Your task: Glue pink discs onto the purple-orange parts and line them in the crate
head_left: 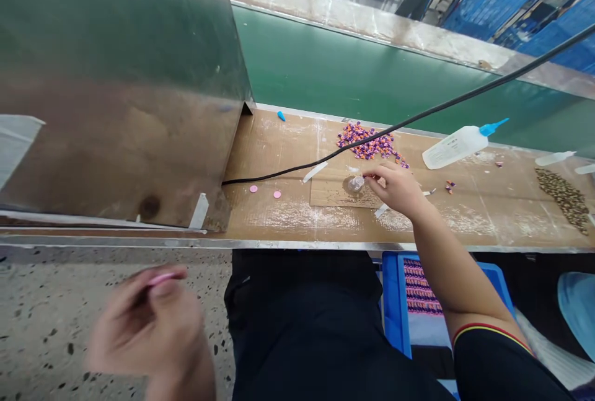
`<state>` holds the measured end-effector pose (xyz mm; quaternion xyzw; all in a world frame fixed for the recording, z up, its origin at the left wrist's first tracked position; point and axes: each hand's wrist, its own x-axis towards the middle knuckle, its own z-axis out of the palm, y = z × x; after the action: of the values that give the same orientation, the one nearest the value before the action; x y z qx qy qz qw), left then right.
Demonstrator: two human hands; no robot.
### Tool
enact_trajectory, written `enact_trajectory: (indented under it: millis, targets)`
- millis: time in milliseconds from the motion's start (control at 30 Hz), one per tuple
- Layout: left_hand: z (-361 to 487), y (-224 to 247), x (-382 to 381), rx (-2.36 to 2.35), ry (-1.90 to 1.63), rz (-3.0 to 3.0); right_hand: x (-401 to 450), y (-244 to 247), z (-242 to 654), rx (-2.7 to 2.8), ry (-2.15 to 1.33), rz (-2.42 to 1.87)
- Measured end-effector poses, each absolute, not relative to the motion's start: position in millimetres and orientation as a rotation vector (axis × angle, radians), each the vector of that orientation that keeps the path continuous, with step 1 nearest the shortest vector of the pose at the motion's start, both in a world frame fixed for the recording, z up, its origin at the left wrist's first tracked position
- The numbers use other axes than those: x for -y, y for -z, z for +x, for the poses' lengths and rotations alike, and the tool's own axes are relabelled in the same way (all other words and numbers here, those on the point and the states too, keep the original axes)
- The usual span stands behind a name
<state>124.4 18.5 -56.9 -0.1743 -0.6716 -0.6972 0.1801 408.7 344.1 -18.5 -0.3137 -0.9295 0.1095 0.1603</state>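
Observation:
My left hand [153,326], smeared by motion, is off the bench at the lower left. A pink disc [162,278] is pinched between its thumb and fingers. Over the bench, my right hand [397,189] has its thumb and forefinger closed at the edge of a small clear dish [356,184] holding something whitish. Anything in that pinch is too small to make out. Under the dish lies a piece of cardboard [325,195], taped down. Two more pink discs, one nearer [277,194] and one farther left [253,189], lie flat. Behind the dish is a pile of small purple-and-orange pieces [365,141].
A black cable [432,110] crosses above the bench. A white bottle with blue nozzle [455,148] lies at right, beyond it a heap of brownish bits [562,199]. A metal housing [116,97] fills the left. A blue crate [394,308] with rows of pieces sits below.

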Motion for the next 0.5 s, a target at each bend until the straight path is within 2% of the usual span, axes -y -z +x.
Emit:
enact_trajectory:
  millis: [67,133,300,400,500]
  targets:
    - [161.5,58.6,-35.4,1.895,2.113,-0.751,-333.2,22.2,409.7,2.438,-0.224,-0.911]
    - [190.0,62.7,-56.3,2.057,2.412,-0.953,-320.5,27.5,408.3,2.244,-0.127,-0.973]
    - [216.7,72.8,-107.1,2.305,3.212,-0.652,-285.5,32.0,401.1,2.126,-0.05,-1.115]
    - [221.0,69.5,-123.5,2.271,3.32,-0.607,-259.1,31.5,396.9,1.977,-0.259,-1.083]
    - [226.6,63.6,-129.7,2.257,3.184,-0.792,-230.7,39.5,390.1,1.817,-0.713,-1.0]
